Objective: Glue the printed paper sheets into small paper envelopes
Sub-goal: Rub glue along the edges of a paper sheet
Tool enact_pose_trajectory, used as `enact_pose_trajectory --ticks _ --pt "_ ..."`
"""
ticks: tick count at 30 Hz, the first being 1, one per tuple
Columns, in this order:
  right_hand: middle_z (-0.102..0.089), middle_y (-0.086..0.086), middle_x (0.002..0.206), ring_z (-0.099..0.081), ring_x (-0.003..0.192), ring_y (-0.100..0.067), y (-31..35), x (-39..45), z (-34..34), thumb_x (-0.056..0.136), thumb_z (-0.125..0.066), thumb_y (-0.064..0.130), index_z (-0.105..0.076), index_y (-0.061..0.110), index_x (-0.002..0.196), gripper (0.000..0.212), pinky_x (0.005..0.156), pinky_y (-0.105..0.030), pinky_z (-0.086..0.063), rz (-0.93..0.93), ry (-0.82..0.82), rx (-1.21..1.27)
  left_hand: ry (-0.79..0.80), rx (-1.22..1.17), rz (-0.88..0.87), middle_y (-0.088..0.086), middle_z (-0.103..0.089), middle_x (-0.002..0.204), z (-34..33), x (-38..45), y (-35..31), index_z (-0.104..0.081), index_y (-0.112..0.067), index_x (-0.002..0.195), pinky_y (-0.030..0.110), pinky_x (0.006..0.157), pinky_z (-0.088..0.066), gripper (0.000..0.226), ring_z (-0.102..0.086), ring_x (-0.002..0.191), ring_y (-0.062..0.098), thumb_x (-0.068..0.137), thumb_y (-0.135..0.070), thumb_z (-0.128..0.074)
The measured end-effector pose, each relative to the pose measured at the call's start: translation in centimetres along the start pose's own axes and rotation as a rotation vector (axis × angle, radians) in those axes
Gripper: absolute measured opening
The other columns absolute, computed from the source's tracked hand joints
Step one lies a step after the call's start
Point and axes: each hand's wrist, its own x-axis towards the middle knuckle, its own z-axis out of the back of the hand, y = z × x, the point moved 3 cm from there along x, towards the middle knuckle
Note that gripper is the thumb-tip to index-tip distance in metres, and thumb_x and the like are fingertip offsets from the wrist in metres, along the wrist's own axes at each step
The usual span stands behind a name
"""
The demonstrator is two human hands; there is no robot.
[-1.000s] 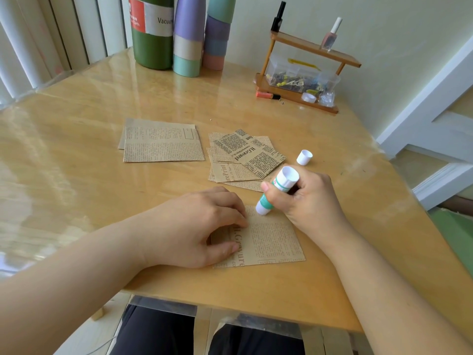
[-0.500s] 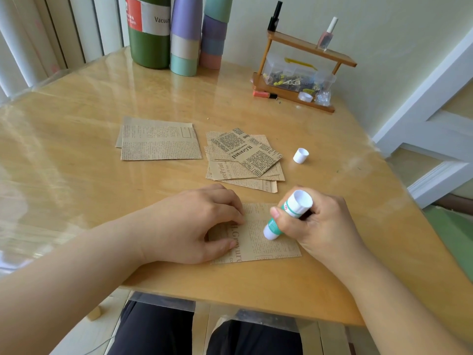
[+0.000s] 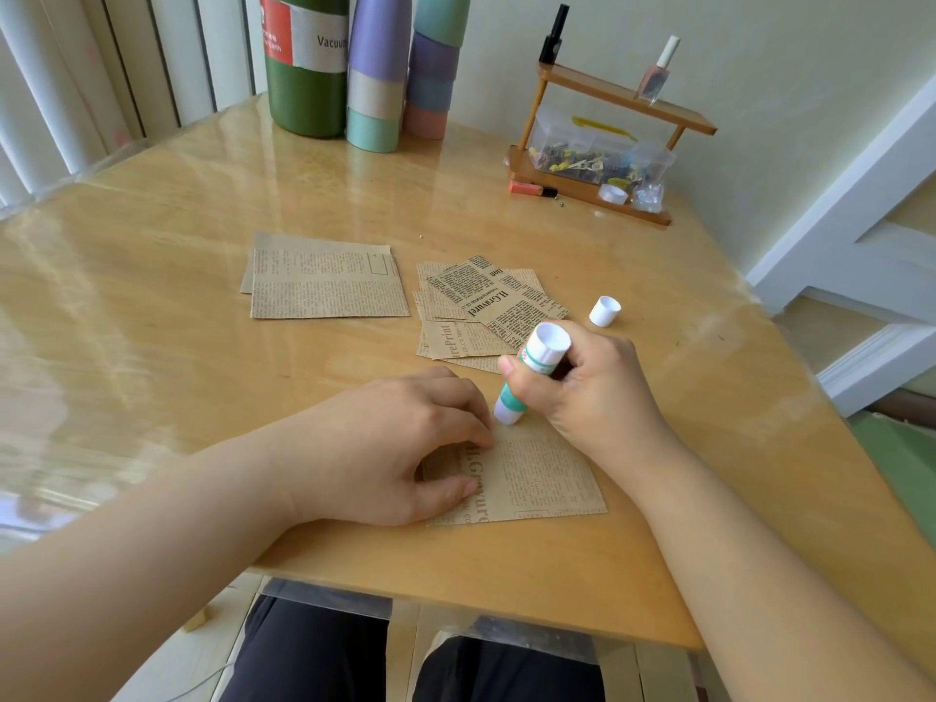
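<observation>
The glue stick (image 3: 527, 377) is gripped in the right hand (image 3: 592, 387) – tip down at the far edge of the printed sheet (image 3: 542, 473), which is pinned flat to the worktop (image 3: 202, 347) by the left hand (image 3: 385, 448), so the sheet's run lies toward the body.

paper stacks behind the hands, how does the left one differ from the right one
The left stack lies squared up, edges nearly aligned; the right stack is fanned, with sheets at odd angles. The left shows fine faint text; the right's top sheet has a bold headline. The glue stick partly hides the right stack; nothing hides the left. Both are tan newsprint-style paper.
</observation>
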Motion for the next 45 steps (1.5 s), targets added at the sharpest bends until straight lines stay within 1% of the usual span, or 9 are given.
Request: enact_pose_trajectory --ticks 4,7,12,16,23,28,34,39,45 --pt "-0.061 -0.021 0.060 -0.035 0.050 -0.015 -0.2 0.1 -0.2 0.076 -0.060 0.040 -0.049 -0.001 0.063 0.045 0.048 -0.031 -0.035 -0.009 0.020 0.016 -0.007 0.006 0.007 -0.005 -0.060 0.106 0.1 -0.1 0.0 -0.068 -0.017 0.105 0.025 0.084 -0.043 0.038 -0.055 0.097 0.013 0.080 -0.043 -0.054" --pt "-0.065 -0.015 0.060 -0.042 0.053 -0.023 -0.1 0.0 -0.1 0.078 -0.058 0.039 -0.050 0.000 0.061 0.043 0.052 -0.037 -0.039 0.001 0.022 0.024 -0.010 0.001 0.011 -0.005 -0.059 0.103 0.3 -0.1 0.2 -0.068 -0.018 0.102 0.023 0.083 -0.042 0.036 -0.055 0.094 0.012 0.080 -0.044 -0.056" --pt "-0.057 0.018 0.048 -0.036 0.044 -0.003 0.5 -1.4 0.8 0.078 -0.066 0.022 -0.050 -0.002 0.060 0.034 0.045 -0.010 -0.029 0.039 0.003 0.032 -0.044 -0.013 0.066 -0.008 -0.059 0.097 0.9 -0.4 1.3 -0.068 -0.020 0.094 0.026 0.078 -0.045 0.032 -0.053 0.090 0.009 0.079 -0.045 -0.056" --pt "-0.051 0.032 0.048 -0.039 0.044 0.000 0.8 -3.1 1.5 0.076 -0.066 0.011 -0.052 -0.004 0.059 0.027 0.046 -0.003 -0.027 0.037 0.016 0.001 -0.063 -0.018 0.128 -0.012 -0.059 0.095 1.8 -0.8 2.5 -0.068 -0.025 0.090 0.024 0.079 -0.043 0.032 -0.052 0.089 0.007 0.076 -0.051 -0.055" --pt "-0.053 0.028 0.048 -0.038 0.044 0.001 1.2 -3.6 1.6 0.076 -0.067 0.013 -0.053 -0.002 0.059 0.026 0.046 -0.004 -0.028 0.026 0.032 0.018 -0.052 -0.021 0.182 -0.013 -0.055 0.095 2.0 -1.0 3.0 -0.067 -0.030 0.090 0.017 0.082 -0.038 0.038 -0.048 0.091 0.005 0.071 -0.060 -0.053" --pt "-0.058 0.019 0.049 -0.038 0.044 0.000 1.1 -2.2 0.4 0.077 -0.066 0.015 -0.050 0.004 0.058 0.027 0.047 -0.008 -0.030 0.018 0.030 0.055 -0.055 -0.042 0.193 -0.013 -0.055 0.096 2.0 -1.0 3.1 -0.067 -0.030 0.088 0.022 0.084 -0.039 0.039 -0.048 0.092 0.007 0.070 -0.061 -0.053" --pt "-0.064 -0.014 0.057 -0.037 0.050 -0.016 0.7 -0.4 -0.9 0.077 -0.058 0.040 -0.048 0.001 0.062 0.043 0.049 -0.028 -0.036 -0.005 0.055 0.069 -0.048 -0.051 0.203 -0.013 -0.054 0.093 1.9 -0.9 3.2 -0.064 -0.030 0.085 0.024 0.083 -0.039 0.037 -0.047 0.091 0.008 0.069 -0.061 -0.054" --pt "-0.068 -0.001 0.055 -0.041 0.046 0.000 1.1 0.4 -1.4 0.085 -0.065 0.016 -0.049 0.003 0.063 0.030 0.050 -0.010 -0.032 -0.011 0.084 0.067 -0.040 -0.059 0.214 -0.012 -0.054 0.092 2.0 -1.0 3.2 -0.062 -0.030 0.085 0.019 0.080 -0.038 0.038 -0.047 0.089 0.008 0.068 -0.062 -0.053" --pt "-0.068 0.002 0.056 -0.044 0.047 0.001 1.4 -0.1 -1.0 0.084 -0.064 0.012 -0.051 0.001 0.060 0.030 0.051 -0.008 -0.032 0.030 0.071 0.077 -0.030 -0.063 0.231 -0.013 -0.054 0.093 1.9 -0.9 3.3 -0.061 -0.032 0.084 0.012 0.081 -0.035 0.037 -0.047 0.090 0.007 0.067 -0.063 -0.053"
